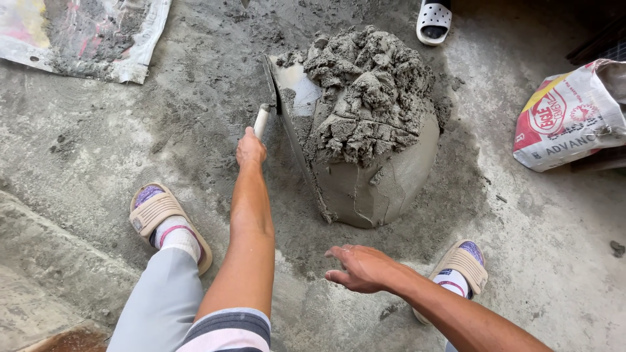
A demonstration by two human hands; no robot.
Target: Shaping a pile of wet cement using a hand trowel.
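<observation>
My left hand (250, 147) grips the pale handle (261, 120) of a trowel whose long blade (293, 130) stands on edge against the left side of a mound of grey wet mortar (372, 130). The mound's lower sides are smoothed; its top is crumbly and lumpy. My right hand (357, 267) hovers in front of the mound with fingers spread and nothing in it. My feet in tan sandals (156, 212) (464, 264) stand on either side on the concrete floor.
A red, white and yellow cement bag (568, 116) lies at the right. A mortar-smeared sheet (85, 36) lies at the top left. Another person's foot in a white clog (433, 21) stands beyond the mound. A low concrete step (39, 274) runs at lower left.
</observation>
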